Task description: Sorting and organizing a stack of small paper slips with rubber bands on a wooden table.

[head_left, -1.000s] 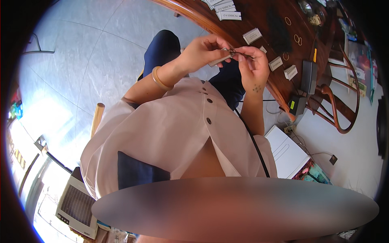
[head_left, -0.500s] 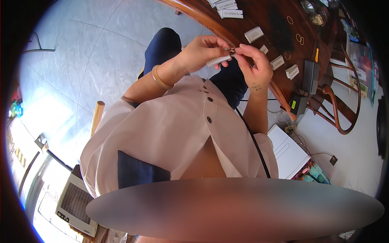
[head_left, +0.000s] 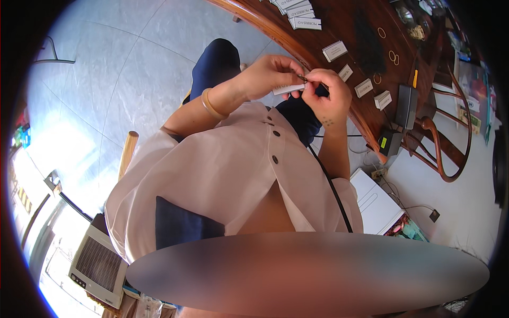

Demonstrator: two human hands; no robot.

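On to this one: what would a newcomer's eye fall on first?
Likely the left hand, upper centre, holding a white card, and the right hand meeting it, pinching a small dark item. Then the pale pinkish shirt filling the middle, and the reddish-brown table at upper right, scattered with white card bundles.

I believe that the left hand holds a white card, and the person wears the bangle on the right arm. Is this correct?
Not quite: the bangle is on the left arm, as the head view shows. The left hand does hold a white card.
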